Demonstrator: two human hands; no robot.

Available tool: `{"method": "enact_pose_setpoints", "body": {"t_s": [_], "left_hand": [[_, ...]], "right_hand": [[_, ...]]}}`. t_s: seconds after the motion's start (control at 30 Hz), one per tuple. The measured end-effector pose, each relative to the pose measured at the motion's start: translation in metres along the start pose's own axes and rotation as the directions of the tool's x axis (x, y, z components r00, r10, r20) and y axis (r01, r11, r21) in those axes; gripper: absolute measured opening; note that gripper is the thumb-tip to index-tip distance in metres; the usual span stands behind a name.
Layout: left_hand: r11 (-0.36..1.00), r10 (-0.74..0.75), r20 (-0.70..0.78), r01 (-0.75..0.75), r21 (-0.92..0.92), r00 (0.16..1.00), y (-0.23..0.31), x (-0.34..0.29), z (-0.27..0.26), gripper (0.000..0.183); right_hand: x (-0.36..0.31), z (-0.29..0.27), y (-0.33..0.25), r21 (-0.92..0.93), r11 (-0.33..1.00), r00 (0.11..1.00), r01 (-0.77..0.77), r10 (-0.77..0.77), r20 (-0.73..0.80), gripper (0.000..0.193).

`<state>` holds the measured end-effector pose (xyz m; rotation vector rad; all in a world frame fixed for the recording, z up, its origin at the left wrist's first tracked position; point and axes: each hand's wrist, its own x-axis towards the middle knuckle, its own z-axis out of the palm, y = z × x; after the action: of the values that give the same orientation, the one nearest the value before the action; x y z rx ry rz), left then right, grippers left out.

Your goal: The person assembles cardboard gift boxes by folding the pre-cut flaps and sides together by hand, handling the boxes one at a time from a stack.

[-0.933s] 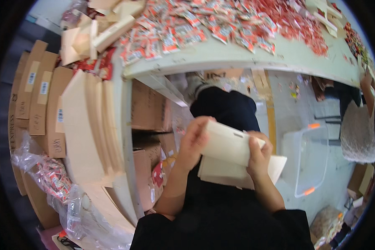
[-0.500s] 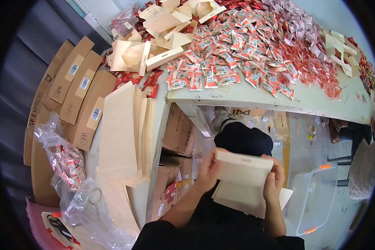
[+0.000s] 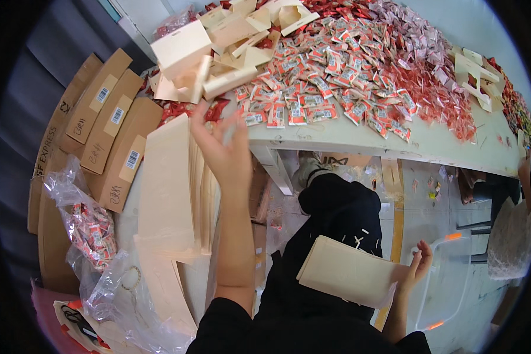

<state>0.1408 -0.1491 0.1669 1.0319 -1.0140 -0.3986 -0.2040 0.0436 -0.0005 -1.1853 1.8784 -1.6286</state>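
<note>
My left hand (image 3: pixel 223 147) is raised over the left table's edge, blurred, its fingers spread with nothing in them. Just beyond it, a folded cream carton (image 3: pixel 182 48) sits atop the heap of cream cartons (image 3: pixel 233 30). Flat cream card blanks (image 3: pixel 351 268) lie stacked across my lap. At their right end rests my right hand (image 3: pixel 416 268), its fingers loosely bent and apart, the palm side by the blanks. A few small pale scraps (image 3: pixel 359 242) lie on my dark trousers. More flat card blanks (image 3: pixel 168 189) stand stacked on the left table.
Small red-and-white packets (image 3: pixel 312 88) cover the far table (image 3: pixel 348 137), with pink and red ones to the right. Brown boxes (image 3: pixel 124 153) and a plastic bag of packets (image 3: pixel 91 236) are at the left. A clear plastic bin (image 3: pixel 448 283) stands on the floor at right.
The carton that both hands held over my lap is now on the heap at the upper left. My left hand has swung up and left; my right hand has moved lower and right.
</note>
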Motion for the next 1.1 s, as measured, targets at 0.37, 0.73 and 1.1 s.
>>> {"method": "enact_pose_setpoints", "body": {"t_s": [0.37, 0.73, 1.1], "left_hand": [[0.733, -0.588, 0.695, 0.635, 0.243, 0.413, -0.078, -0.261, -0.071, 0.064], [0.705, -0.512, 0.723, 0.707, 0.044, 0.465, -0.044, -0.224, -0.054, 0.08], [0.305, -0.481, 0.793, 0.919, -0.248, 0.374, -0.021, -0.198, -0.03, 0.058]], "right_hand": [[-0.05, -0.028, 0.024, 0.189, 0.856, 0.85, -0.481, 0.404, 0.338, 0.066], [-0.031, -0.022, -0.057, -0.075, 0.997, 0.947, -0.01, 0.034, 0.318, 0.043], [-0.004, 0.055, -0.075, 0.487, 0.732, 0.878, -0.477, 0.421, 0.229, 0.036]]}}
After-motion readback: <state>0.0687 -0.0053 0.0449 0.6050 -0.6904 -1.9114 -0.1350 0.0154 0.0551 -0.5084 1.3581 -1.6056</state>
